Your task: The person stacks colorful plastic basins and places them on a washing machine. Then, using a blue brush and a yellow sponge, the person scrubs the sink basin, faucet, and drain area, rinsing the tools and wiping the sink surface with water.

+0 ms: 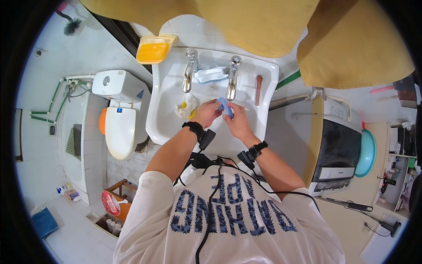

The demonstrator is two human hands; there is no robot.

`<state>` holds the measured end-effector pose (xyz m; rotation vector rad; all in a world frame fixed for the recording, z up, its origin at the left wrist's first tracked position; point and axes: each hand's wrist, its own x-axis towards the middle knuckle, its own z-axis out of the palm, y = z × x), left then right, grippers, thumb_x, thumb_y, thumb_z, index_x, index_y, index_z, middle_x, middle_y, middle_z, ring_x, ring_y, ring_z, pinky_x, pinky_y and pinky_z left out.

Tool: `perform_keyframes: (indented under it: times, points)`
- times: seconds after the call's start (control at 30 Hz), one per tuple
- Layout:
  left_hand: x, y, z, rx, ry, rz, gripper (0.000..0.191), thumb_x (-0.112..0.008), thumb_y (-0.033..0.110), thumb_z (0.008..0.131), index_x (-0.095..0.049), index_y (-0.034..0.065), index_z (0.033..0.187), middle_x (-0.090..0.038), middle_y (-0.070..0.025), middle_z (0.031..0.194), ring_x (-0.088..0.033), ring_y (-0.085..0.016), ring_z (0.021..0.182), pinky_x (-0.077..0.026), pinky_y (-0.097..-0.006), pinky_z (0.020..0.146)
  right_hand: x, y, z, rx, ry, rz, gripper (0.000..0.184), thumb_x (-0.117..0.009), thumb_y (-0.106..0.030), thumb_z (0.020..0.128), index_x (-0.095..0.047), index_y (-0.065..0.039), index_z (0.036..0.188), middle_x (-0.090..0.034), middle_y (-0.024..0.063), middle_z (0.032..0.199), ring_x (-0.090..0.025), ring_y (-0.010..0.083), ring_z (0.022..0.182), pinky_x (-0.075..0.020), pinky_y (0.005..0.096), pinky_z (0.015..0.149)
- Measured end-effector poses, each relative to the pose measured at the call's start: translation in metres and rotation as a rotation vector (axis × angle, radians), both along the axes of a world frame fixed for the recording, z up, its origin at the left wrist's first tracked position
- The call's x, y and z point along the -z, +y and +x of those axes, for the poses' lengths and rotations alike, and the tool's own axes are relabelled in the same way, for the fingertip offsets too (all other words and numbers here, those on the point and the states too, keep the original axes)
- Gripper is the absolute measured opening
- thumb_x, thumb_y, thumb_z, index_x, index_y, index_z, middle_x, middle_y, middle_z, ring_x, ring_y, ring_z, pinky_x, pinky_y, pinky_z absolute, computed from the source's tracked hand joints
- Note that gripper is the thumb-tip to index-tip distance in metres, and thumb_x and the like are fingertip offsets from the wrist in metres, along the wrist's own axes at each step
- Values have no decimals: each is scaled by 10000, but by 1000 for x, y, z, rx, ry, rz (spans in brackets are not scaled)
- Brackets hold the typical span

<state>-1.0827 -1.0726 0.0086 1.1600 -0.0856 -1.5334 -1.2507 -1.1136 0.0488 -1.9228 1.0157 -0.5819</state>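
Note:
Over the white ceramic washbasin, both hands meet on a small light-blue object; its exact kind cannot be made out. My left hand grips its upper left end with thumb and fingers. From the other side, my right hand pinches its lower right part. A crumpled white and yellow piece of cloth or plastic lies in the basin left of my left hand. Just above my hands is the spout of the right chrome tap.
Another chrome tap stands left. Between them lies a white and light-blue item. A slim reddish-brown tool rests on the right side. An orange soap dish, a toilet, a washing machine and a yellow curtain surround the basin.

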Motion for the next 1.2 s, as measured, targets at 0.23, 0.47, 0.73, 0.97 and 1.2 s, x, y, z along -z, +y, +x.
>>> perform_keyframes:
  times: [0.23, 0.47, 0.73, 0.97, 1.2]
  points:
    - [9, -19, -3, -37, 25, -51, 391, -622, 104, 977, -553, -30, 1338, -669, -118, 1183, -650, -216, 1104, -519, -358, 981, -4, -9, -7, -19, -12, 408, 669, -611, 10, 909, -397, -37, 1541, -627, 167, 1261, -694, 182, 824, -543, 310, 726]
    - [-4, -20, 4, 323, -92, 88, 326, -708, 253, 957, -636, 21, 1174, -668, -81, 1125, -638, -194, 1027, -506, -349, 961, 7, -4, -15, 36, 175, 159, 586, -667, -41, 873, -531, -38, 1443, -682, 225, 1103, -704, 322, 852, -547, 389, 800]
    - [13, -17, -15, 232, -42, 9, 268, -710, 275, 964, -651, 44, 1084, -658, -55, 1012, -639, -195, 936, -523, -355, 876, 13, 22, -9, 244, 94, 221, 519, -690, -67, 845, -617, -23, 1357, -707, 256, 1040, -699, 395, 928, -543, 429, 838]
    - [33, -6, -40, 54, -77, 330, 221, -712, 253, 968, -679, 36, 985, -685, -68, 905, -653, -213, 756, -539, -343, 680, 35, 31, -3, 313, 115, 241, 517, -698, -67, 827, -642, -40, 1340, -722, 260, 1039, -717, 380, 955, -545, 429, 845]
    - [30, -8, -40, -41, -21, 369, 190, -700, 229, 964, -688, 46, 1014, -685, -71, 898, -644, -214, 771, -542, -377, 691, 45, 25, 6, 345, 186, 288, 559, -729, -75, 815, -626, -35, 1363, -753, 171, 1080, -712, 184, 902, -539, 324, 805]
